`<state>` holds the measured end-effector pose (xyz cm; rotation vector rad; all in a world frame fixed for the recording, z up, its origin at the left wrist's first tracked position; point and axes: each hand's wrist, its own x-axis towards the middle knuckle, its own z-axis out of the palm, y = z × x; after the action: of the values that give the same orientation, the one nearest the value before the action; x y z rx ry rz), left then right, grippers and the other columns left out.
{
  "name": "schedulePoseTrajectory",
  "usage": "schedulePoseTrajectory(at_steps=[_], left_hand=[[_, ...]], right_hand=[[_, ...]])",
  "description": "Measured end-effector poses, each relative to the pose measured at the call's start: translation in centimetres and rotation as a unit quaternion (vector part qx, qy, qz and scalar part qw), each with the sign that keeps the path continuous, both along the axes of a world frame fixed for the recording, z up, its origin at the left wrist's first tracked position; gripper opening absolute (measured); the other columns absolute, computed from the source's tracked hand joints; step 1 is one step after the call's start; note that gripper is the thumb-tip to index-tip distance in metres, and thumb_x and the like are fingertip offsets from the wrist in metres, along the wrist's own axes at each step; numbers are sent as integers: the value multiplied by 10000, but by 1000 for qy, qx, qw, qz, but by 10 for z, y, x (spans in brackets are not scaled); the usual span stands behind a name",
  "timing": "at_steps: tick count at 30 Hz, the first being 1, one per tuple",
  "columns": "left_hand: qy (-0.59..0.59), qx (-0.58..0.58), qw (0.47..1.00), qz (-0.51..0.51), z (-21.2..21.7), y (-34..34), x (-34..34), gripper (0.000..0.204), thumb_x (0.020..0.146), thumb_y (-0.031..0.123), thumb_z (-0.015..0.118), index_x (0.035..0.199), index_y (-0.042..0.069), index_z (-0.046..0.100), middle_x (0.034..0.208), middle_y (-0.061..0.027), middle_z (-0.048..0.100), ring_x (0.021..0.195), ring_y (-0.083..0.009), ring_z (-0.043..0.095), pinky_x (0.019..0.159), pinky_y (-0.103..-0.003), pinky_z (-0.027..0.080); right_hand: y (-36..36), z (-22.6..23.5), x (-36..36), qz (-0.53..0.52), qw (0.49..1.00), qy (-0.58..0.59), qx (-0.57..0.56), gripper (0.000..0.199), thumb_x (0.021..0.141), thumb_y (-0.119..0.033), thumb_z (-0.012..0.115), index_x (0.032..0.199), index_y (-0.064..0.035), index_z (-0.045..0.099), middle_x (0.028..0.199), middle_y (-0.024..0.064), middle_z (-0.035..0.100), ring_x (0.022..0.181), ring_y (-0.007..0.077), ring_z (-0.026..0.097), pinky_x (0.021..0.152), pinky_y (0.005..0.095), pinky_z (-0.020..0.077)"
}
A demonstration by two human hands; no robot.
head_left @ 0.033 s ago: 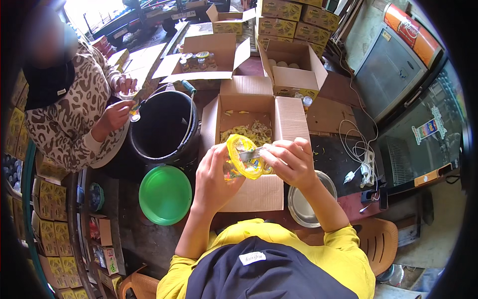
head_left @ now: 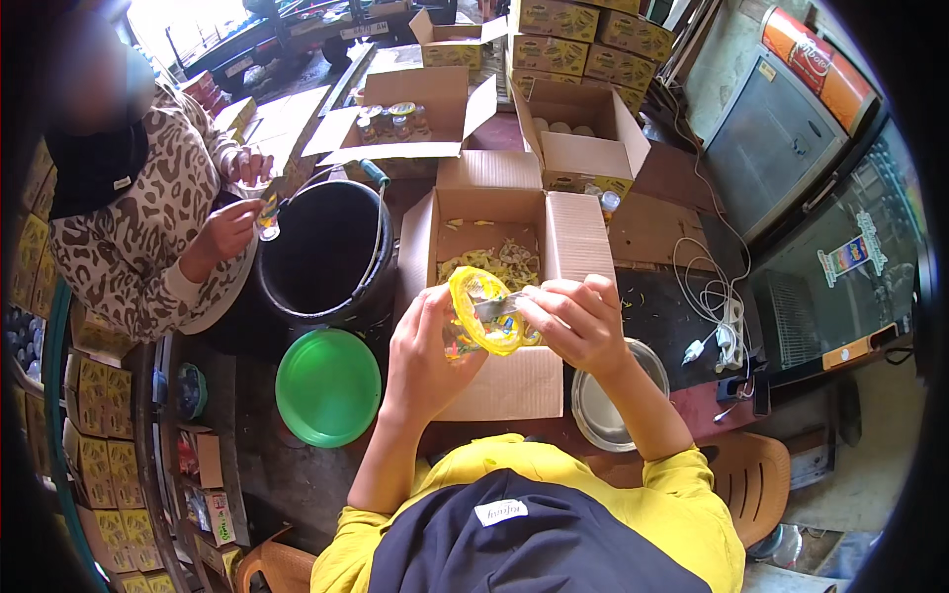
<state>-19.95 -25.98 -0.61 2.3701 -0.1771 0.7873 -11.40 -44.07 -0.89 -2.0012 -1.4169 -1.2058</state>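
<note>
head view: jar (head_left: 482,336) is gripped by left hand (head_left: 423,354), blade (head_left: 491,309) pinched by right hand (head_left: 576,321), over box (head_left: 578,237), presumably for scraps (head_left: 509,259).

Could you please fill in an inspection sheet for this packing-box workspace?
Surface: dark tabletop with small scraps strewn on it.
Job's things: clear container with a yellow rim, a thin grey metallic tool at its opening, and an open cardboard box below, with yellowish scraps inside.
Clutter: green plastic basin, black bucket, and metallic round basin partly behind the right forearm.
Hands: left hand grips the container; right hand pinches the tool.
Cables: white cable loosely coiled beside a white power strip.
Surroundings: co-worker in a leopard-print top at left; stacked cartons behind.
</note>
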Motion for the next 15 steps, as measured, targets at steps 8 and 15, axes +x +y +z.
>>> schedulePoseTrajectory(at_steps=[8, 15], left_hand=[[28, -47, 998, -32, -1, 0, 7, 569, 584, 86, 704, 1082, -2, 443, 933, -155, 540, 809, -287, 568, 706, -347, 483], [54, -66, 995, -45, 3, -2, 9, 541, 600, 71, 685, 1080, -9, 447, 926, -157, 558, 822, -279, 580, 719, -344, 481]], right_hand=[[1, -11, 5, -4, 1000, -9, 28, 204, 770, -172, 617, 974, -173, 622, 864, -68, 636, 765, 50, 578, 667, 245, 321], [1, -16, 7, -2, 998, 10, 57, 275, 789, -159, 607, 1060, -117, 584, 855, -49, 659, 719, 36, 584, 650, 248, 303]])
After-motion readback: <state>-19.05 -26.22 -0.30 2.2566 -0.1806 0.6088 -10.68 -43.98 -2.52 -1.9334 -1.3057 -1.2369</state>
